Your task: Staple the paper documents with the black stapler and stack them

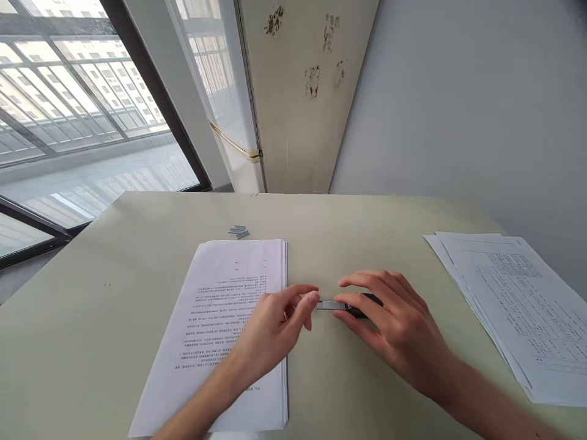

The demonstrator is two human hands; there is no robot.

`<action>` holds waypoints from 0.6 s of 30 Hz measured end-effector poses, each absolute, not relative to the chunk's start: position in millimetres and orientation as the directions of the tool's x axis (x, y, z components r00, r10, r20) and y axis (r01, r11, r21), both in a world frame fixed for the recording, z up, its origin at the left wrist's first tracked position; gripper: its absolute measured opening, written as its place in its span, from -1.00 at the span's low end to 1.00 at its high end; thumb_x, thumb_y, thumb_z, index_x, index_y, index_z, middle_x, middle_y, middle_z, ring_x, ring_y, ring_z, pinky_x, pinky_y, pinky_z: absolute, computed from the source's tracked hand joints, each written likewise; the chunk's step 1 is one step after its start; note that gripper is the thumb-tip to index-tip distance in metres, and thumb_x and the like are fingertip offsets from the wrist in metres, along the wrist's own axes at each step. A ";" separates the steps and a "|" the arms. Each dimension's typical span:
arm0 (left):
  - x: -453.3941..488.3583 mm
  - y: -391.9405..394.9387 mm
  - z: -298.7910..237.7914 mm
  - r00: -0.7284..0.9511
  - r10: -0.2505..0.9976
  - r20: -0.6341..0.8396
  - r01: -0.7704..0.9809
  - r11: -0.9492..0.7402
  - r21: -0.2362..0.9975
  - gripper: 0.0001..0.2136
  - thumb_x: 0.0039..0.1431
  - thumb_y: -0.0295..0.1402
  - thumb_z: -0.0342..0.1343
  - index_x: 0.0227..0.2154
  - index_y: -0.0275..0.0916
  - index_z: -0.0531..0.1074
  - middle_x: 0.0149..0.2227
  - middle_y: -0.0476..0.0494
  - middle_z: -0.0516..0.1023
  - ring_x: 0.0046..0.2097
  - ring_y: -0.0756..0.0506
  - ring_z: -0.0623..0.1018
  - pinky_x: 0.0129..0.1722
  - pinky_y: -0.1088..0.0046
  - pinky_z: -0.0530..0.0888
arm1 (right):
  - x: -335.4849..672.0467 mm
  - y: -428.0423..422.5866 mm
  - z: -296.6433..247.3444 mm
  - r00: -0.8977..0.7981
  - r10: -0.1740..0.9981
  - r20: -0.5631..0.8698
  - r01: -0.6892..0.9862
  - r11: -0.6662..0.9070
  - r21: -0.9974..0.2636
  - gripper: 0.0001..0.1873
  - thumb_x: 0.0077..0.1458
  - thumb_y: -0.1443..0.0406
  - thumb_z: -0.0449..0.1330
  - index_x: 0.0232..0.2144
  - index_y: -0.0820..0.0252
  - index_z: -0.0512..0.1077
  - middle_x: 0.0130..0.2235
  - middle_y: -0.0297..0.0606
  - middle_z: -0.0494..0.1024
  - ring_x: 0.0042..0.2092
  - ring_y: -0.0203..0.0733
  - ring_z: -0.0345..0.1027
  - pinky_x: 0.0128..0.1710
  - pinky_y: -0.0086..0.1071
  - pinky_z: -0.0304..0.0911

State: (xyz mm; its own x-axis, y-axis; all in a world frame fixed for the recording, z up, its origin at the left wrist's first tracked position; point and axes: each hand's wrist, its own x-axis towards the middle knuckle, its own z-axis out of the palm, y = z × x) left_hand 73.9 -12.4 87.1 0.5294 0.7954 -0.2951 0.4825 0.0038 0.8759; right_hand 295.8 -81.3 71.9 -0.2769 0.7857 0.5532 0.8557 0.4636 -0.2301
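Right hand (pixel 397 324): holds the stapler (pixel 334 305) between thumb and fingers.
Left hand (pixel 277 324): at the stapler's left end; whether it pinches, I cannot tell.
Staples (pixel 239 231): beyond the grip, leftward.

Left grip (pixel 276 322) curled inward, facing right grip (pixel 400 319), arched palm-down.

I'm in what looks like an apartment: beyond my table (pixel 348 226) stands a refrigerator (pixel 298 134); off its far left, a railed balcony (pixel 114 174).
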 end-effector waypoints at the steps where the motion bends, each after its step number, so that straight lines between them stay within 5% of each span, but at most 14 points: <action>1: 70.6 -11.8 84.6 0.501 0.817 -0.286 0.487 0.007 0.874 -0.46 0.46 0.18 -0.11 -0.25 -0.18 0.52 -0.53 0.11 0.35 -0.55 0.05 0.14 -0.55 0.47 0.11 | 295.4 -80.4 69.0 -0.279 0.795 0.538 0.858 0.458 -0.231 -0.92 0.41 0.36 0.27 -0.08 0.18 0.56 -0.01 -0.10 0.66 0.03 0.01 0.52 0.00 -0.12 0.34; 18: 50.5 -6.3 54.7 0.448 0.860 -0.246 0.468 0.009 0.883 -0.48 0.47 0.16 -0.11 -0.21 -0.19 0.51 -0.50 0.06 0.39 -0.51 0.01 0.22 -0.52 0.46 0.16 | 296.7 -73.7 51.1 -0.303 0.872 0.385 0.908 0.386 -0.160 -0.87 0.43 0.34 0.20 -0.12 0.14 0.57 0.05 -0.11 0.65 0.04 0.06 0.51 -0.01 -0.10 0.37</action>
